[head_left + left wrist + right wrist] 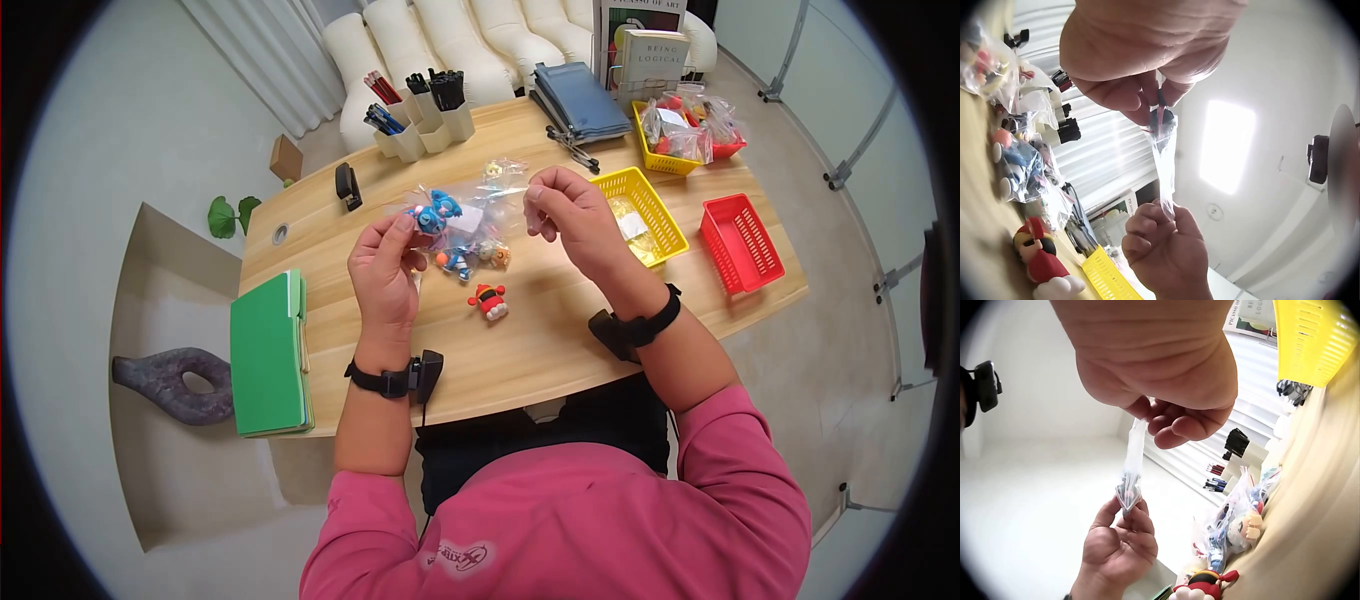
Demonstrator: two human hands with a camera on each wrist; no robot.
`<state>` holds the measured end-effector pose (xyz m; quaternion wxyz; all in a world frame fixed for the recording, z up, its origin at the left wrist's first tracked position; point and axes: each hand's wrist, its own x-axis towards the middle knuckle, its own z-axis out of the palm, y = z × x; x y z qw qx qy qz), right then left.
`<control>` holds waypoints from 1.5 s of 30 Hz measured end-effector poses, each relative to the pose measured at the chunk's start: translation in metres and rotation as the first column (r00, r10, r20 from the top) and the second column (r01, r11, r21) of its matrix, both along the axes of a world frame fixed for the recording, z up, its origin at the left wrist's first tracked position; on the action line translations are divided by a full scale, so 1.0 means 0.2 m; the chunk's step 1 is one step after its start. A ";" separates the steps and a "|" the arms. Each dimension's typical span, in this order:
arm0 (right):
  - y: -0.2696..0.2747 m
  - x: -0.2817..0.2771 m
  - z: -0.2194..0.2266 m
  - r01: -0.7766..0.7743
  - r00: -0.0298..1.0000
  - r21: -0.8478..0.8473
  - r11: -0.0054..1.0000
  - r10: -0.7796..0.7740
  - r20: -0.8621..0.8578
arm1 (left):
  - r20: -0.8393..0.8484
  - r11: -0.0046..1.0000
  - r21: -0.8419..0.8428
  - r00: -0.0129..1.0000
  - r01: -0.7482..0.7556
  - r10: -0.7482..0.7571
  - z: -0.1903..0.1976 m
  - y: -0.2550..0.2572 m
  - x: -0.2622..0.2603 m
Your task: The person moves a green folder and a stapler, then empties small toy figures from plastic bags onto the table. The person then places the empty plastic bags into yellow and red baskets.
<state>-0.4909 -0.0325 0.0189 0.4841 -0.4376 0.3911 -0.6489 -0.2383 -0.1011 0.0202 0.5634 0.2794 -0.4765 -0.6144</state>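
A clear plastic bag is stretched between the two hands above the table. My left hand pinches its end with a small blue figure at the fingertips. At the other end, my right hand pinches the bag between thumb and fingers. Below the bag, a red figure with a black and yellow band lies unwrapped on the wood. Bagged toys lie just behind it, among them a blue and white figure and an orange-brown one.
To the right stand a yellow basket with bagged contents and a red basket. Farther back is another yellow basket of packets. Pen holders, a stapler and blue folders line the back; green folders lie left.
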 end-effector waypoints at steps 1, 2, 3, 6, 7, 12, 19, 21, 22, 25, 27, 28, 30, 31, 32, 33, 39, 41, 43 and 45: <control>0.00 0.00 0.00 -0.001 1.000 0.000 1.000 0.001 0.000 | -0.011 1.000 0.001 1.000 0.003 -0.003 0.01 0.01 -0.01; -0.01 0.00 0.00 0.027 1.000 -0.008 1.000 -0.027 0.016 | -0.011 1.000 0.002 1.000 0.003 -0.003 0.01 0.01 -0.01; -0.01 0.00 0.00 0.054 0.998 -0.015 0.998 -0.054 0.031 | -0.032 1.000 -0.001 0.999 -0.009 0.009 0.01 0.01 -0.01; 0.00 -0.01 0.02 0.110 0.993 0.000 0.994 -0.110 0.046 | -0.065 1.000 -0.010 0.998 -0.023 0.023 0.01 0.00 0.00; 0.00 -0.02 0.02 0.110 0.993 0.003 0.994 -0.110 0.047 | -0.075 1.000 -0.015 0.997 -0.026 0.025 0.01 -0.01 0.02; 0.00 -0.06 0.03 0.240 0.965 -0.049 0.969 -0.233 0.120 | 0.336 0.974 0.026 0.915 0.227 -0.222 -0.03 -0.05 0.06; -0.02 -0.06 0.01 0.193 0.978 -0.023 0.981 -0.191 0.080 | 0.570 0.834 0.264 0.619 0.485 -0.541 0.01 0.11 -0.07; -0.02 -0.06 0.01 0.188 0.981 -0.022 0.982 -0.186 0.061 | 0.551 0.821 0.240 0.624 0.518 -0.554 -0.02 0.11 -0.08; -0.02 -0.06 0.01 0.181 0.983 -0.024 0.983 -0.180 0.045 | 0.693 0.859 0.136 0.572 0.493 -0.439 -0.02 0.10 -0.09; -0.01 -0.05 0.02 0.207 0.978 0.005 0.978 -0.207 0.037 | 0.782 0.881 0.018 0.542 0.472 -0.307 -0.02 0.11 -0.08; -0.01 -0.05 0.03 0.212 0.977 -0.019 0.977 -0.211 0.041 | 0.751 0.878 0.012 0.575 0.478 -0.323 0.01 0.12 -0.06; 0.00 -0.07 0.05 0.218 0.976 -0.049 0.975 -0.216 0.044 | 0.799 0.834 -0.025 0.513 0.551 -0.315 0.02 0.13 -0.04; 0.03 -0.11 0.10 0.251 0.968 -0.090 0.964 -0.251 0.012 | 0.816 0.778 -0.101 0.499 0.621 -0.292 0.02 0.12 -0.05; 0.07 -0.13 0.16 0.293 0.955 -0.080 0.953 -0.296 -0.026 | 0.815 0.744 -0.175 0.519 0.645 -0.258 -0.02 0.12 -0.05; 0.11 -0.17 0.19 0.293 0.952 -0.089 0.952 -0.299 -0.064 | 0.813 0.708 -0.245 0.539 0.662 -0.222 -0.03 0.13 -0.05; 0.15 -0.23 0.22 0.362 0.919 -0.088 0.928 -0.371 -0.133 | 0.825 0.728 -0.207 0.517 0.653 -0.228 -0.03 0.12 -0.03; 0.34 -0.47 0.25 0.566 0.773 0.039 0.823 -0.514 -0.371 | 0.776 0.770 -0.082 0.525 0.633 -0.350 0.04 0.13 0.00; 0.37 -0.49 0.20 0.589 0.767 0.058 0.806 -0.535 -0.355 | 0.752 0.772 -0.065 0.539 0.633 -0.379 0.05 0.14 0.00; 0.42 -0.49 0.17 0.633 0.759 0.124 0.764 -0.582 -0.291 | 0.710 0.786 0.020 0.544 0.618 -0.447 0.06 0.15 0.00; 0.47 -0.47 0.17 0.708 0.627 0.156 0.689 -0.512 -0.587 | 0.713 0.770 -0.041 0.559 0.636 -0.423 0.04 0.14 0.01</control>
